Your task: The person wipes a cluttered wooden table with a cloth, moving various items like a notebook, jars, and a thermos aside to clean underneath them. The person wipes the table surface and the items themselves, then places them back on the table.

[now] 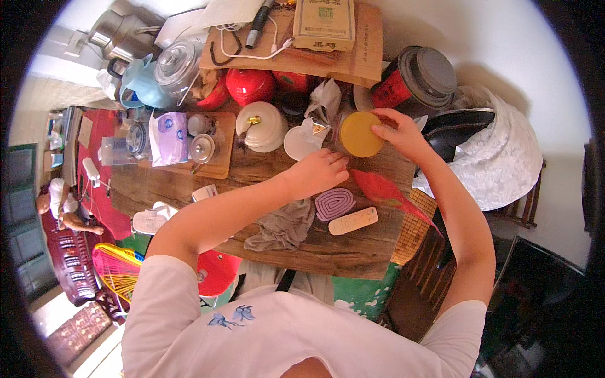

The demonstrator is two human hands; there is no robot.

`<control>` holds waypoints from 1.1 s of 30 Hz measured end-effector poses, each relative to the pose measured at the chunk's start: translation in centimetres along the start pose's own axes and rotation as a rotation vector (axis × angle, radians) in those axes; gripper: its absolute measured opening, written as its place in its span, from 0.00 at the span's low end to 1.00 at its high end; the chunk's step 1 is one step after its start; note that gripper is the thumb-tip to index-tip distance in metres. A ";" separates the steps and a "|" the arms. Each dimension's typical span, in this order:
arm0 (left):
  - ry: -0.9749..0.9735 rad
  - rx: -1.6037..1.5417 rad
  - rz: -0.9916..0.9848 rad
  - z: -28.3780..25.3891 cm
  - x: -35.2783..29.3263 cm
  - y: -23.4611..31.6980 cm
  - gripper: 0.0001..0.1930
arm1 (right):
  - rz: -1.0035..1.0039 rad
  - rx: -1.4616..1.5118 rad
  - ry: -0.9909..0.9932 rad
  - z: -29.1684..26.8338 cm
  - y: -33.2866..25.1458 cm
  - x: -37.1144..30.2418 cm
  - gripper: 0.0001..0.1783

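Note:
My right hand (399, 133) grips a round container with a yellow lid (361, 135), its thumb at the lid's edge and its fingers along the far side. To the left, my left hand (317, 171) has its fingers bent and close together; whatever may be in them is hidden. Just beside those fingertips lies a red packet or cloth (383, 190) with a pointed end. A small white dish (300, 143) and a crumpled silvery bag (324, 104) are beyond the left hand. Nearer me lie a rolled purple cloth (334, 205) and a pale remote control (353, 221).
A grey-brown rag (283, 225) lies on the wooden table (340, 255). At the back stand a white lidded pot (261, 127), a red jar (249, 86), a large red-and-black canister (413, 82) and a blue jug (145, 82). White lace cloth (501, 157) bulges at the right.

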State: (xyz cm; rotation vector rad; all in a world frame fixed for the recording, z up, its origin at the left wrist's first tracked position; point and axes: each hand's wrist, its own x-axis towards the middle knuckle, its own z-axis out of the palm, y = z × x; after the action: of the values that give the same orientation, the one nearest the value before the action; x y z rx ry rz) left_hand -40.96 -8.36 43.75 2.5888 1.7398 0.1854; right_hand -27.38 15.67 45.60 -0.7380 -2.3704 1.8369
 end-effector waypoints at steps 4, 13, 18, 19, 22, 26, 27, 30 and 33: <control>0.043 -0.011 -0.016 0.0 -0.2 -0.1 0.11 | -0.099 -0.156 -0.012 0.3 0.8 1.3 0.24; 0.145 0.020 -0.012 -0.2 0.0 -0.4 0.10 | 0.001 -0.028 -0.070 2.6 0.5 3.8 0.24; 0.059 0.077 -0.066 -0.2 0.8 -0.6 0.10 | -0.036 -0.235 0.015 1.7 1.2 5.4 0.25; 0.059 0.076 -0.068 -0.1 0.9 -0.6 0.10 | -0.044 -0.261 0.019 1.8 0.8 5.5 0.26; 0.074 0.080 -0.069 0.2 1.4 -0.5 0.11 | -0.071 -0.422 0.042 1.6 0.5 5.0 0.27; 0.082 0.077 -0.111 1.0 1.0 -0.4 0.13 | -0.254 -0.742 0.082 1.2 -2.6 1.7 0.28; 0.083 0.071 -0.120 1.1 1.0 -0.4 0.13 | -0.213 -0.681 0.051 0.3 -3.6 0.1 0.27; 0.023 0.074 -0.152 0.8 0.5 0.0 0.15 | 0.068 -0.272 -0.014 -3.7 -4.9 -5.9 0.24; 0.018 0.011 -0.188 0.7 0.9 0.8 0.18 | 0.135 0.006 0.311 -7.3 3.5 -15.1 0.25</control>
State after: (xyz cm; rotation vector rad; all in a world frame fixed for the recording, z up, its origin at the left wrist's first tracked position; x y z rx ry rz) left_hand -39.83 -7.78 43.23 2.4186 1.9811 0.1961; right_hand -10.46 16.87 48.12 -1.1165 -2.1638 1.6301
